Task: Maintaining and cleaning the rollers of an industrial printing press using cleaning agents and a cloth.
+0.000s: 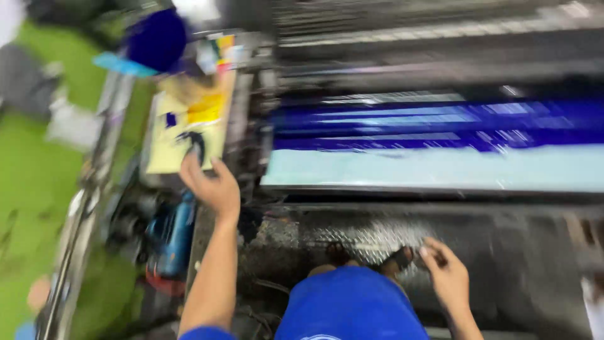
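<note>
The view is motion-blurred. My left hand (211,182) reaches forward to the near edge of a pale yellow sheet (182,135) stained with blue and yellow ink; its fingers touch or pinch the sheet, though the blur hides the grip. My right hand (445,271) hangs low at the right, fingers loosely curled, over the dark metal tread plate (503,252). It seems to hold nothing. My blue shirt (349,308) and sandalled feet (368,255) show at the bottom centre.
A printing machine fills the right: a blue-inked roller (440,123) above a pale blue-green plate (434,167). A blue motor-like part (171,236) sits under the sheet. The floor (31,176) at the left is green. A dark blue round thing (156,39) lies at the top left.
</note>
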